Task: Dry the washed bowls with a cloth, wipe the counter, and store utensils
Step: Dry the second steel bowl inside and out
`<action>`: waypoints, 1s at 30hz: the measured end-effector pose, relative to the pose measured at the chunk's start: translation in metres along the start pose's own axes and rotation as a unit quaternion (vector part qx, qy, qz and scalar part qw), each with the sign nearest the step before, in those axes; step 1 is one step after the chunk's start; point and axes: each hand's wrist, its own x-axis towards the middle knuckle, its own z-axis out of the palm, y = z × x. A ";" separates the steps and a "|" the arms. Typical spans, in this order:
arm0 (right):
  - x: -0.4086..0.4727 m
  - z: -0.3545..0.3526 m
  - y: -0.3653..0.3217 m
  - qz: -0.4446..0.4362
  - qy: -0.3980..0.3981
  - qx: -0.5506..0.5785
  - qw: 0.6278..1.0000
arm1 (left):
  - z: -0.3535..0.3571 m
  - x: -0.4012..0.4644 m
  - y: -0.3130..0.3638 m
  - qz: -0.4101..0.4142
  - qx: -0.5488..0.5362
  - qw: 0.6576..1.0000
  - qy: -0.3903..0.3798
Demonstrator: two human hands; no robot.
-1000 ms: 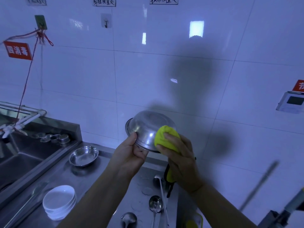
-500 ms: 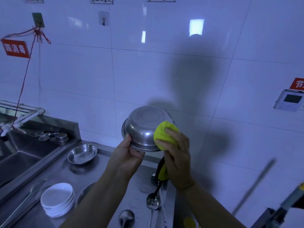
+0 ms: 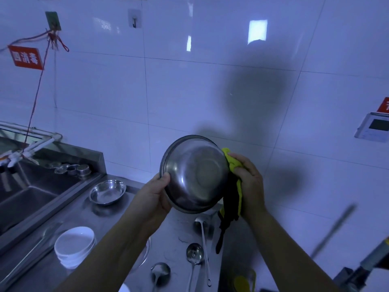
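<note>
- The left hand (image 3: 155, 196) is gripping the steel bowl (image 3: 194, 173) by its left rim, thumb curled over the edge and the other fingers hidden behind the wall, holding it tilted in the air above the steel counter (image 3: 117, 216), with its hollow facing the camera.
- The right hand (image 3: 249, 184) is clutching the yellow cloth (image 3: 232, 162) with curled fingers and pressing it against the bowl's right outer wall; a dark part of the cloth is hanging below.
- The bowl is looking thin, stiff and light, probably slick while wet, so the rolled rim is likely the surest hold.
- The cloth is soft and is folding to the curve.
- A second steel bowl (image 3: 107, 191), stacked white bowls (image 3: 73, 246) and ladles (image 3: 194, 255) are lying on the counter, apparently waiting.
</note>
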 end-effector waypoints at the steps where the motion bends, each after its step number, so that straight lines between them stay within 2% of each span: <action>1: 0.003 0.001 -0.006 0.000 -0.016 -0.021 1.000 | 0.001 -0.001 -0.002 -0.003 0.029 1.000 0.000; 3: 0.009 0.006 -0.016 -0.039 -0.072 -0.117 0.990 | 0.007 -0.005 -0.013 -0.016 0.099 0.995 0.007; 4: 0.011 0.010 -0.020 -0.075 -0.111 -0.192 0.972 | 0.011 -0.007 -0.019 -0.023 0.122 0.992 0.009; 7: 0.007 0.026 -0.020 -0.164 -0.206 -0.378 0.888 | 0.019 -0.007 -0.030 -0.023 0.134 0.990 0.026; 10: -0.004 0.033 -0.013 -0.229 -0.243 -0.427 0.841 | 0.020 -0.004 -0.030 -0.012 0.151 0.987 0.049; 12: -0.010 0.032 -0.006 -0.250 -0.248 -0.419 0.837 | 0.017 -0.005 -0.032 -0.009 0.173 0.983 0.061; 14: -0.012 0.028 0.005 -0.246 -0.230 -0.395 0.855 | 0.011 -0.008 -0.036 -0.009 0.196 0.978 0.074; 19: -0.020 0.006 0.049 -0.079 -0.180 -0.306 0.932 | -0.013 -0.028 -0.054 -0.035 0.216 0.967 0.133; 23: -0.046 -0.016 0.093 0.072 -0.166 -0.254 0.950 | -0.041 -0.053 -0.065 -0.035 0.231 0.951 0.203; 26: -0.086 -0.031 0.133 0.184 -0.150 -0.219 0.947 | -0.065 -0.070 -0.061 -0.009 0.254 0.927 0.276; 30: -0.163 -0.044 0.180 0.318 -0.147 -0.231 0.908 | -0.092 -0.089 -0.056 0.004 0.268 0.916 0.297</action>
